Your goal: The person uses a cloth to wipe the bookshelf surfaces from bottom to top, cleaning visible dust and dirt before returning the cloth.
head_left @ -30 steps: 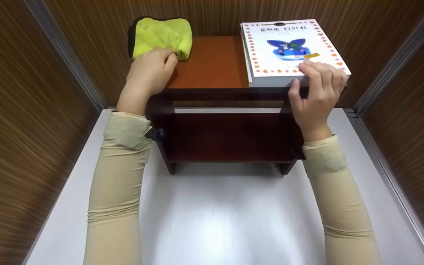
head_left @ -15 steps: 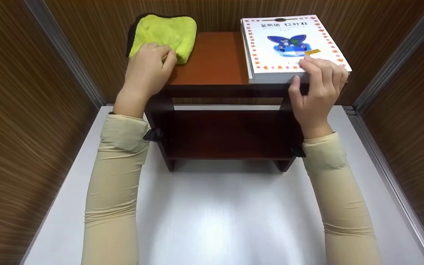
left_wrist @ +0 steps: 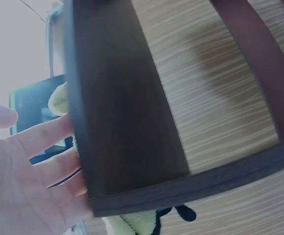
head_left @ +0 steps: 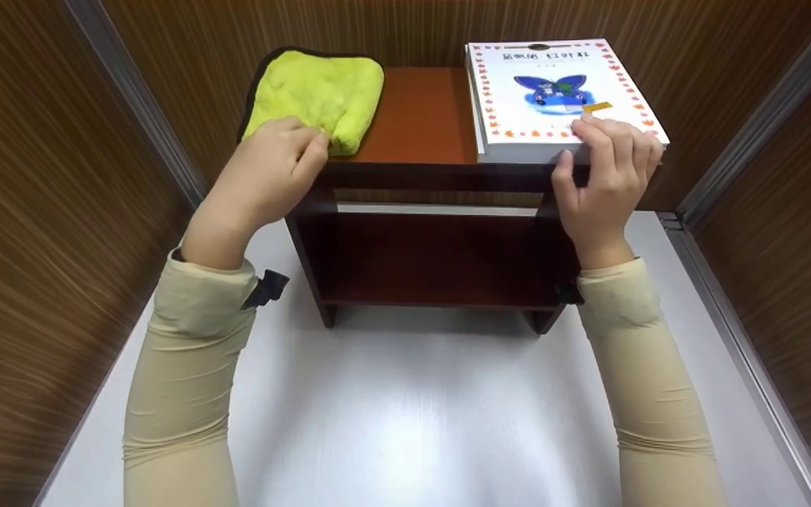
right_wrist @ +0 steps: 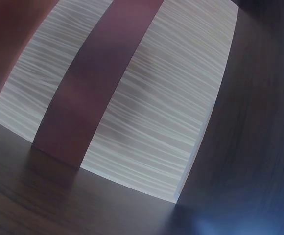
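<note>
My left hand grips the near edge of a yellow-green cloth with dark trim, on the left end of the stand's orange-brown top. The cloth is bunched beside the thumb, and the fingertips are hidden. In the left wrist view, the left hand's palm shows and its fingers reach to the stand's edge. Relaxed fingers of my right hand rest on the near right corner of a white picture book with a butterfly on its cover. The right thumb lies below, by the book's front side. The right wrist view shows no hand.
The dark wooden stand has a lower shelf and stands on a white tabletop. Wood-grain panels enclose both sides and the back. Another thin volume shows beneath the picture book's left edge.
My left hand has moved toward me and slightly left, drawing the cloth to the stand's front edge and spreading it. The right hand stays at the book.
</note>
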`<action>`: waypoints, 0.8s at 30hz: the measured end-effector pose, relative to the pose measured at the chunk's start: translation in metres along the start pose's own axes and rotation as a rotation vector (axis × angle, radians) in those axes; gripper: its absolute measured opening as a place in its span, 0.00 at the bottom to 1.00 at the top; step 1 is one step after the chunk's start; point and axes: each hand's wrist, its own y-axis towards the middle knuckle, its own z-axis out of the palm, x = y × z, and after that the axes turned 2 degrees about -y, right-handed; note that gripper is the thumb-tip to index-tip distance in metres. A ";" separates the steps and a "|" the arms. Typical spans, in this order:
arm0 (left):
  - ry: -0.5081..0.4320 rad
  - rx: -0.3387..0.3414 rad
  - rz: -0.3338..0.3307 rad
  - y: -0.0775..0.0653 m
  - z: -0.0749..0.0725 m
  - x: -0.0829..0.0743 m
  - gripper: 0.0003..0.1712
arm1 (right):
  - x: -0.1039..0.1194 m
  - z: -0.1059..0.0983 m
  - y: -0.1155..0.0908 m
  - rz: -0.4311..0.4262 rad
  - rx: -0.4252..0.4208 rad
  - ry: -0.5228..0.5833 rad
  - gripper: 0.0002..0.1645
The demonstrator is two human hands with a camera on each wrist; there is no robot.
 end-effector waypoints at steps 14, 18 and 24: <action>-0.080 0.178 -0.054 -0.005 -0.022 -0.001 0.29 | -0.003 0.003 -0.001 0.012 -0.003 -0.014 0.19; -0.096 0.204 -0.063 0.002 -0.020 -0.001 0.29 | -0.006 0.003 -0.002 0.020 -0.010 -0.024 0.19; -0.092 0.218 -0.069 0.021 -0.009 0.002 0.29 | -0.006 0.006 -0.004 0.023 -0.010 -0.019 0.19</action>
